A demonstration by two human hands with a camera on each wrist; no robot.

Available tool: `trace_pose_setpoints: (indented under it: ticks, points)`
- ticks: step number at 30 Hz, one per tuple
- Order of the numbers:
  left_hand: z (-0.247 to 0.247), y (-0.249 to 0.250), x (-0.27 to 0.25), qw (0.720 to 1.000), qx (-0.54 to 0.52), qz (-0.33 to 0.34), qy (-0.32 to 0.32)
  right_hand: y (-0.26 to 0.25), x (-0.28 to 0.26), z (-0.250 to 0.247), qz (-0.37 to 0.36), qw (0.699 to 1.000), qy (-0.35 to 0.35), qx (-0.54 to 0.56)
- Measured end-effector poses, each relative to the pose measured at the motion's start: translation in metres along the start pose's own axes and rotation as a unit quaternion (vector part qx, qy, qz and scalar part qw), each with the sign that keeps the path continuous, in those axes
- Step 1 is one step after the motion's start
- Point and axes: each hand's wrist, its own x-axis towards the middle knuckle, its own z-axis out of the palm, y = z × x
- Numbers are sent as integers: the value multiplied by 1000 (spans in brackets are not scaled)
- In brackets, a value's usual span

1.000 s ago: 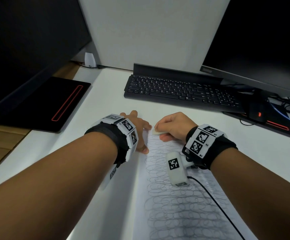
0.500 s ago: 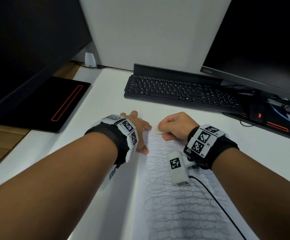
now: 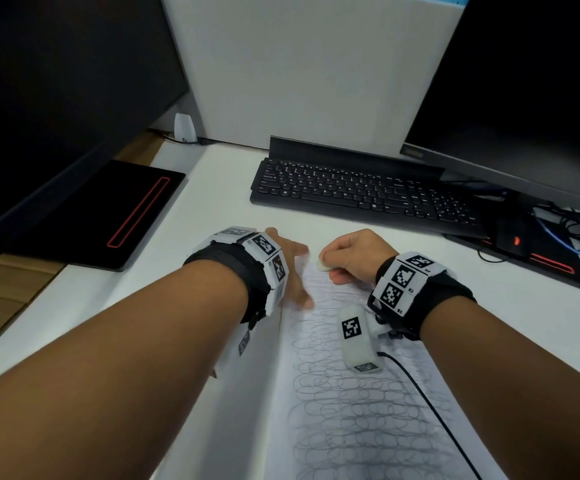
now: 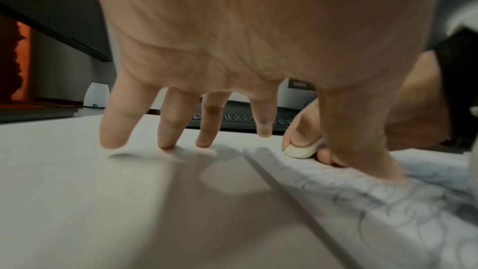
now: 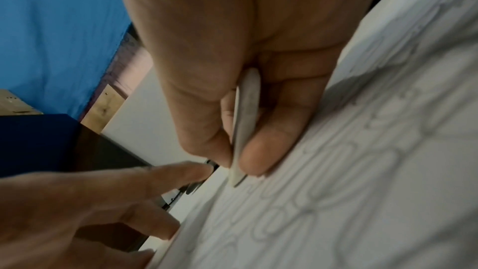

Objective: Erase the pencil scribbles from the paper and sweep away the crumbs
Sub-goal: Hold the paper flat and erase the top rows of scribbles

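My right hand (image 3: 354,252) pinches a flat, oval, off-white eraser (image 3: 324,266) against the far end of the paper (image 3: 368,410), centre frame, amid looping grey scribbles (image 3: 344,420). My left hand (image 3: 293,268) lies released, fingers (image 4: 168,122) spread on the smooth white tabletop (image 3: 212,209), thumb pressing the paper's left edge.

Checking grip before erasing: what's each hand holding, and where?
Right hand pinches the flat white eraser by its broad faces. Left hand holds nothing; its thumb touches the scribbled paper.

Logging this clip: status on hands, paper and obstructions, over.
Right hand pinches small white eraser at far end of scribbled white paper. Left hand open, thumb pressing the paper's left edge. Scribbles mostly unerased. Nothing obstructing.
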Motion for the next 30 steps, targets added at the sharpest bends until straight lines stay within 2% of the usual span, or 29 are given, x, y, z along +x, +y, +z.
trace_pose_setpoints:
  ticks: [4,10,13,17,21,24,28,30]
  points:
    - [1,5,-1,1000,2,22,-3,-1,-1,2,0,1000,1,-6]
    - [7,-2,1,1000,-14,-5,-18,-5,1,0,-8,999,-1,-34]
    - [2,-2,1,999,-39,16,-30,-7,-3,2,-9,998,-25,-48]
    - [3,-1,1,999,-50,15,-16,-5,2,-2,-17,999,2,-42]
    - [1,0,1,999,-34,26,-20,-6,0,-1,-29,996,-37,-70]
    - [-1,2,-1,999,-13,32,-20,-8,2,-6,-50,995,-23,-88]
    - [-5,3,-5,999,0,33,-29,-11,-2,-4,-62,990,-78,-105]
    - [-5,4,-6,999,3,36,-31,-10,0,-6,-67,991,-51,-104]
